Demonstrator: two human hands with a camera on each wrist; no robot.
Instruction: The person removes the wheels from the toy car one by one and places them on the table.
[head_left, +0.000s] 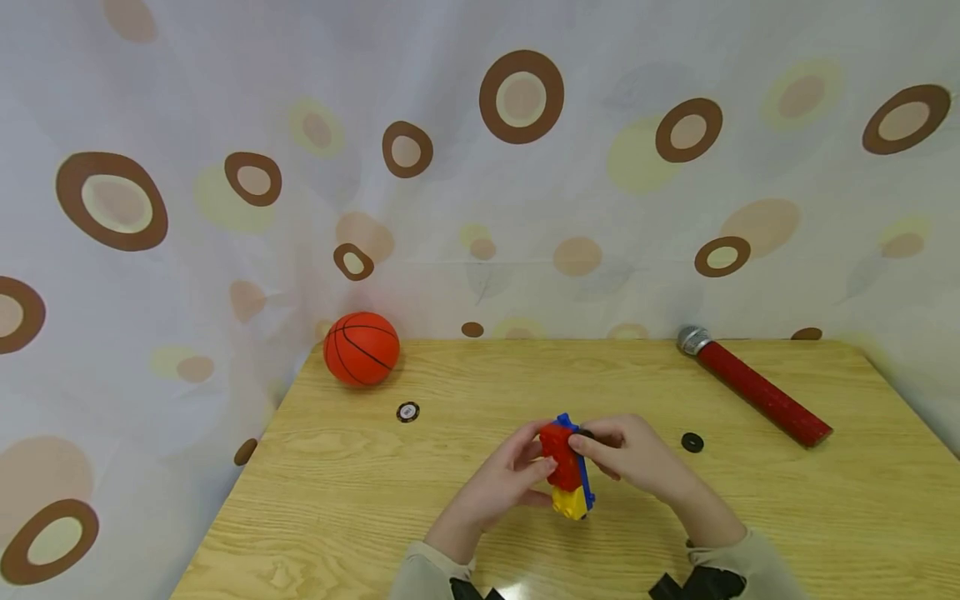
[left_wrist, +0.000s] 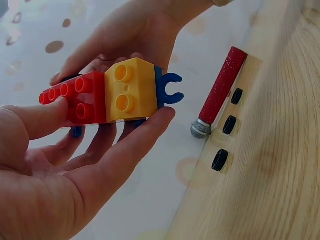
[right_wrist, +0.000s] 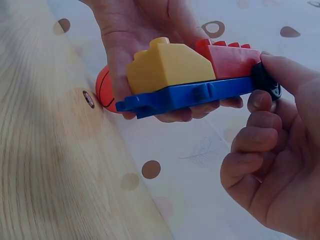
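Note:
A block toy (head_left: 567, 471) made of a red brick (left_wrist: 75, 97) and a yellow brick (left_wrist: 131, 89) on a blue base (right_wrist: 185, 95) is held just above the wooden table (head_left: 360, 500). My left hand (head_left: 542, 465) grips the toy from the left, thumb on the red brick and fingers under it. From the right, my right hand (head_left: 583, 447) pinches a black wheel (right_wrist: 266, 80) at the red end of the blue base, between thumb and curled forefinger. In the left wrist view the blue base ends in a forked clip (left_wrist: 170, 89).
An orange toy basketball (head_left: 361, 348) sits at the table's back left, with a small black-and-white disc (head_left: 408, 412) near it. A red microphone (head_left: 753, 387) lies at the back right, and a loose black wheel (head_left: 692, 442) lies beside it. A spotted curtain (head_left: 480, 167) hangs behind.

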